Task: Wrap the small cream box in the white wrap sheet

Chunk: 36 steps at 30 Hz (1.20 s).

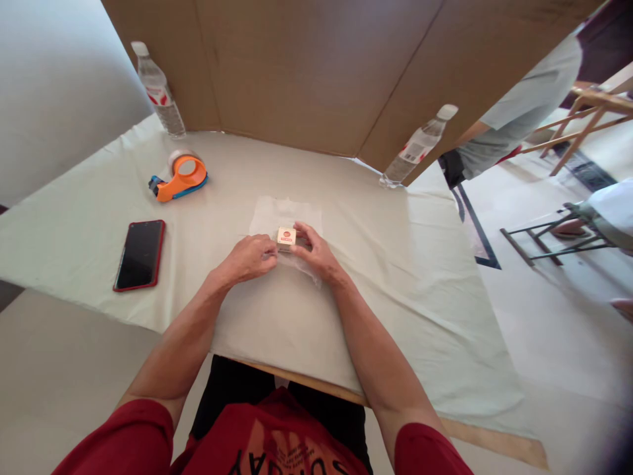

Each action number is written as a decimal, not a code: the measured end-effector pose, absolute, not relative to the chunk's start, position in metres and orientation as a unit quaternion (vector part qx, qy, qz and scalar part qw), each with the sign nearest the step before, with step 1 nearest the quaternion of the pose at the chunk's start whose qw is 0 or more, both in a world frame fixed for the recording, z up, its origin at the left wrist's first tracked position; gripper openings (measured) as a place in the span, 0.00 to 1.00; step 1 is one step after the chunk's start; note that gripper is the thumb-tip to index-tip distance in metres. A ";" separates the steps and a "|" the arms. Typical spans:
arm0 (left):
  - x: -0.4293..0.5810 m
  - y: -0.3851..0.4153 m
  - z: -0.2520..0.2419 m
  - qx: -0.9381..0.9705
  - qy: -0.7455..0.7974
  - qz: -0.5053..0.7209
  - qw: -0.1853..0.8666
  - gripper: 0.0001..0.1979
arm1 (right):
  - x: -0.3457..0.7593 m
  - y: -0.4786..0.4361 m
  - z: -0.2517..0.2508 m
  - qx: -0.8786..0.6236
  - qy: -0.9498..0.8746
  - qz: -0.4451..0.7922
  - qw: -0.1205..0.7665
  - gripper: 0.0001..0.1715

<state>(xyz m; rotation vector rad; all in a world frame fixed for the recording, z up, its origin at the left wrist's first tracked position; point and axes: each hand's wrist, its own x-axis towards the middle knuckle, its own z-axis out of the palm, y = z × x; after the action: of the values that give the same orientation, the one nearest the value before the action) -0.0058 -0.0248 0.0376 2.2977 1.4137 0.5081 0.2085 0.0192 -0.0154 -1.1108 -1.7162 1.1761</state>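
A small cream-coloured box with a red round print on top sits on a thin, translucent wrapping sheet spread on the table. My right hand is at the box's right side, the index finger at its far corner and the thumb at its near edge. Curled fingers of my left hand are pressed together close to the box's left side, over the sheet. What lies between those left fingertips is too small to make out. Part of the sheet is hidden under both hands.
An orange tape dispenser and a red-edged phone lie on the left of the cloth-covered table. Two water bottles, one left and one right, stand against a cardboard screen. Another person is at the right.
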 end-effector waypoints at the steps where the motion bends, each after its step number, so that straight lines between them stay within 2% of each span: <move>1: -0.006 -0.024 0.037 0.800 0.519 0.217 0.208 0.07 | 0.213 0.021 -0.010 -0.430 -0.643 0.498 0.391 0.41; 4: -0.003 -0.021 0.033 0.742 0.556 0.302 0.221 0.07 | 0.228 0.024 0.009 -0.400 -0.601 0.573 0.388 0.38; 9: 0.003 -0.015 0.025 0.688 0.594 0.360 0.211 0.07 | 0.228 0.023 0.020 -0.436 -0.664 0.511 0.328 0.37; 13: 0.003 -0.011 0.019 0.677 0.588 0.384 0.221 0.07 | 0.212 0.024 0.005 -0.461 -0.624 0.505 0.379 0.20; 15: 0.003 -0.010 0.017 0.684 0.564 0.396 0.241 0.08 | 0.209 0.026 -0.002 -0.457 -0.601 0.515 0.406 0.16; 26: 0.007 0.002 0.012 0.616 0.546 0.424 0.377 0.09 | 0.206 0.024 -0.006 -0.442 -0.594 0.524 0.421 0.15; 36: 0.007 -0.001 0.011 0.587 0.527 0.436 0.434 0.12 | 0.211 0.017 0.002 -0.427 -0.581 0.560 0.408 0.13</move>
<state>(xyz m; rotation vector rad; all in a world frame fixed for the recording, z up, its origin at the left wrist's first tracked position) 0.0066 -0.0007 0.0112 1.4614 1.3115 1.0853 0.2107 0.0172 0.0023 -1.0771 -1.4652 1.4107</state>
